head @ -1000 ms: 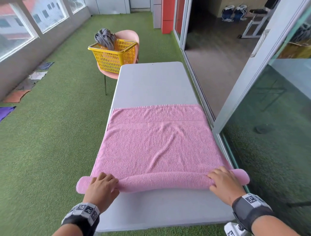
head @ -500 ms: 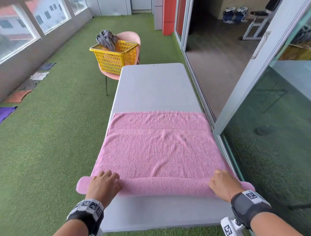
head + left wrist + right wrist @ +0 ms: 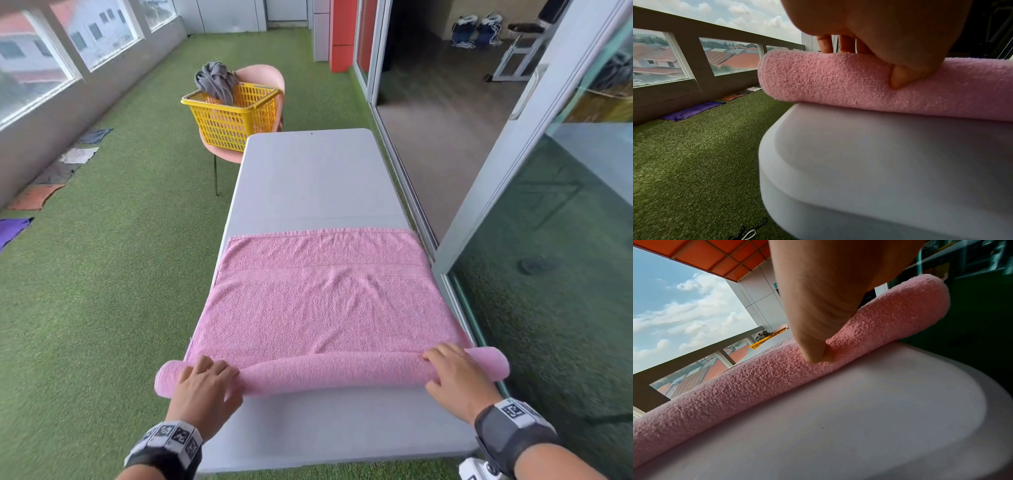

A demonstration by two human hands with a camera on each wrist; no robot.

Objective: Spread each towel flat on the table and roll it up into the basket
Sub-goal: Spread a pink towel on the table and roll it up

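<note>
Head view: both hands, left hand [image 3: 202,387] and right hand [image 3: 457,377], clasp the pink towel [image 3: 322,301]'s started roll; most lies flat on the desk [image 3: 318,178], yellow basket [image 3: 233,120] awaiting.

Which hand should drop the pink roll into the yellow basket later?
Probably left: the basket sits off the table's far left corner, on the left hand's side of the towel.

We see the grey desk [image 3: 318,178] carrying one pink towel [image 3: 325,308]. Its rolled near edge lies under our fingers [image 3: 205,368], both roll ends overhanging the desk's sides; beyond our fingers the rest lies flat, then bare desk.
</note>
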